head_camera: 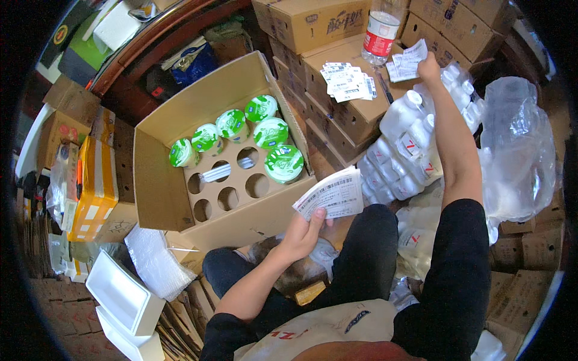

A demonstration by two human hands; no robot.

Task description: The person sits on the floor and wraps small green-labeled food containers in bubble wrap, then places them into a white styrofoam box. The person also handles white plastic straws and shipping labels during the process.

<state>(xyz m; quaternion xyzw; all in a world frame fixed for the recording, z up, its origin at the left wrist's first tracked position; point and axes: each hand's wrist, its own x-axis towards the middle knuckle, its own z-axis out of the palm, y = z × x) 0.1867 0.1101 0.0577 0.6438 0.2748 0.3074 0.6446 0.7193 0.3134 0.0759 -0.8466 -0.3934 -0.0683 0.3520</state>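
Note:
A stack of printed paper slips point(334, 192) with barcodes is gripped in my left hand point(302, 237), above my lap. Reaching to the upper right, my right hand point(430, 67) holds a few more slips point(408, 61) over a carton. On that carton's top lies a loose pile of labels point(345, 81), left of a plastic bottle point(380, 34) with a red and white label. In front of me, an open cardboard box point(165, 180) has a divider with round holes. Several cups with green lids point(270, 133) sit in some holes; white sticks point(216, 173) lie across others.
White plastic bottles point(402, 149) in clear wrap stand beside my right arm. Stacked cartons point(311, 27) rise at the back. White foam boxes point(119, 293), bubble wrap point(158, 264) and flattened cardboard point(185, 320) are at lower left, below a box with yellow tape point(95, 185).

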